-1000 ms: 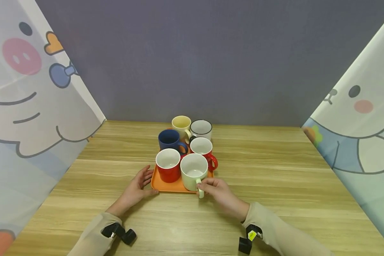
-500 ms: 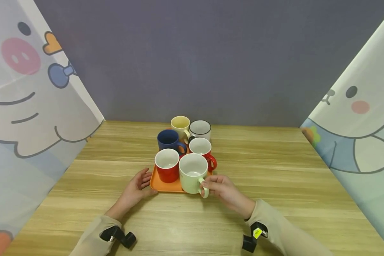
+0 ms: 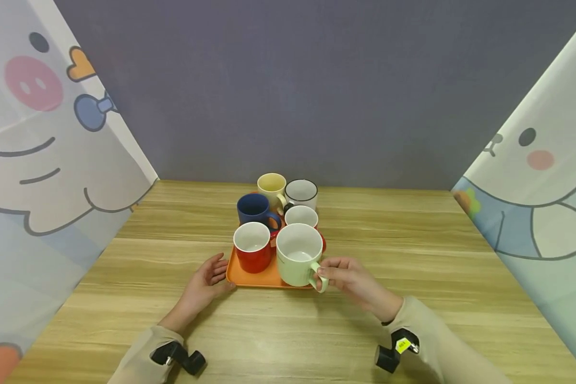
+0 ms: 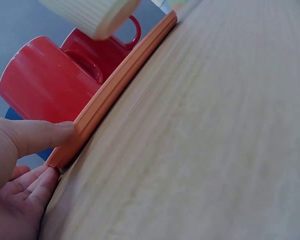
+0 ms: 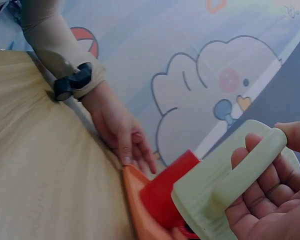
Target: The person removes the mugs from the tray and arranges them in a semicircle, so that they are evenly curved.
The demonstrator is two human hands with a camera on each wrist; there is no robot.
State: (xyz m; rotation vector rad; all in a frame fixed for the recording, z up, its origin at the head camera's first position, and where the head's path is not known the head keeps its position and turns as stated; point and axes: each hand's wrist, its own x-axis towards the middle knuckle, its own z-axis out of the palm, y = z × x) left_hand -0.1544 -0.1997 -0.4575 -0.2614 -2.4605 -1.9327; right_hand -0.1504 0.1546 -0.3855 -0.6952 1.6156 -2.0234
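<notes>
A person's right hand (image 3: 352, 280) is gripping a pale green mug (image 3: 295, 266) by its handle while the left hand (image 3: 204, 282) is touching an orange tray's (image 3: 239, 278) near left corner. Beside and behind the pale green mug, a red mug (image 3: 253, 260), a second red mug (partly hidden) (image 3: 301, 215), a blue mug (image 3: 252, 212), a yellow mug (image 3: 271, 198) and a dark-rimmed white mug (image 3: 304, 196) are standing.

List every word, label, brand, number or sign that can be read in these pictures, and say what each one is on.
No text is legible.
Yellow label on the black wrist mount at the right sleeve: dark marks, too small to read.
Pale green mug: faint mark on its side, too small to identify.
Cartoon-printed backdrop, right wrist view: small squiggle near the top right corner, possibly not lettering.
</notes>
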